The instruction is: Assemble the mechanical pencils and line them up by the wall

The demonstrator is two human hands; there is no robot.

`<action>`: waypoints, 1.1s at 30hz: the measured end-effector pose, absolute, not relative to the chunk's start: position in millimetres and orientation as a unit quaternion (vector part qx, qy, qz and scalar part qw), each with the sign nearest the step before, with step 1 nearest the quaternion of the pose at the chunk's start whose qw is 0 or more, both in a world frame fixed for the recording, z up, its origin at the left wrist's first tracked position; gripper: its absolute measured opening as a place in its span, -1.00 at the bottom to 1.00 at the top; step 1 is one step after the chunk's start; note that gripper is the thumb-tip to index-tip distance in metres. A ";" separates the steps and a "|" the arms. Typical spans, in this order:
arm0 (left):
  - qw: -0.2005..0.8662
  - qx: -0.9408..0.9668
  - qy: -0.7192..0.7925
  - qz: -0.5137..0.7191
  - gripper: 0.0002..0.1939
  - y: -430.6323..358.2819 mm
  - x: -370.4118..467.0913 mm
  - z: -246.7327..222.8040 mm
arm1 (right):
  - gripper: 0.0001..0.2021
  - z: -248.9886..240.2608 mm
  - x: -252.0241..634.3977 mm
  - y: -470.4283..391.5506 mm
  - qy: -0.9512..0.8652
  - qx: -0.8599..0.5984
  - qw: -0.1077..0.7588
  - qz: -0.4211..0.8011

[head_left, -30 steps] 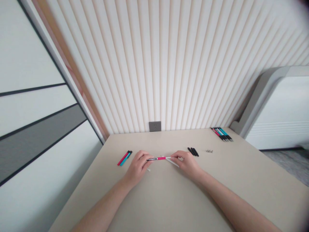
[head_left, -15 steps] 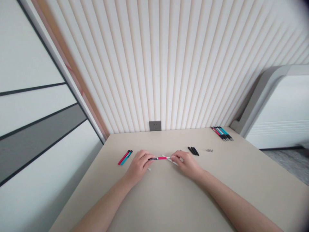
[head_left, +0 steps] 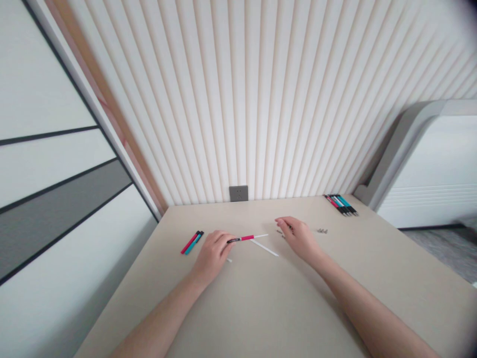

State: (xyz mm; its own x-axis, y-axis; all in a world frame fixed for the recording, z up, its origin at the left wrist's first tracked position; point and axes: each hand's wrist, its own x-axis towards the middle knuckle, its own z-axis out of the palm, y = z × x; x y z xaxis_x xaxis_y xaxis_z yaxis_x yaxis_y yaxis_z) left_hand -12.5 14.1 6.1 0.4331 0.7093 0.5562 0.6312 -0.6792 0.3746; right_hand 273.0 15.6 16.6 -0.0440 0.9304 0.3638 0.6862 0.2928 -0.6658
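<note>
My left hand (head_left: 215, 251) is closed on the black end of a pen barrel (head_left: 247, 238), whose pink part points right. A thin white refill (head_left: 261, 235) sticks out of its open end. My right hand (head_left: 296, 237) hovers apart from the barrel, its fingers loosely extended to the left, with nothing visible in them. It covers the spot where black pen grips lie, and only a dark bit shows between the fingers. Below the barrel lies a white refill (head_left: 266, 248) on the table, and another white tip (head_left: 229, 260) shows beside my left hand.
Pink (head_left: 189, 243) and teal (head_left: 193, 244) barrels lie at the left on the beige table (head_left: 238, 308). Several small metallic tips (head_left: 322, 230) are right of my right hand. Several whole pens (head_left: 340, 205) lie at the back right. A wall socket (head_left: 238, 193) is behind.
My right hand has let go of the refill in the barrel and moved right and up, over the black grips. The barrel in my left hand now tilts slightly upward at its right end.
</note>
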 end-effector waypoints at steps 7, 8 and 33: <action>0.071 0.836 0.409 0.358 -0.87 13.2 -11.4 6.8 | -0.75 11.9 314.0 24.7 -0.735 -0.623 0.261 0.051; 0.072 0.834 0.413 0.360 -0.87 13.3 -11.5 7.2 | -0.77 10.6 313.6 23.6 -0.743 -0.622 0.242 0.044; 0.086 0.846 0.407 0.334 -0.87 14.4 -12.3 6.0 | -0.81 15.0 275.2 7.0 -0.770 -0.498 0.348 0.194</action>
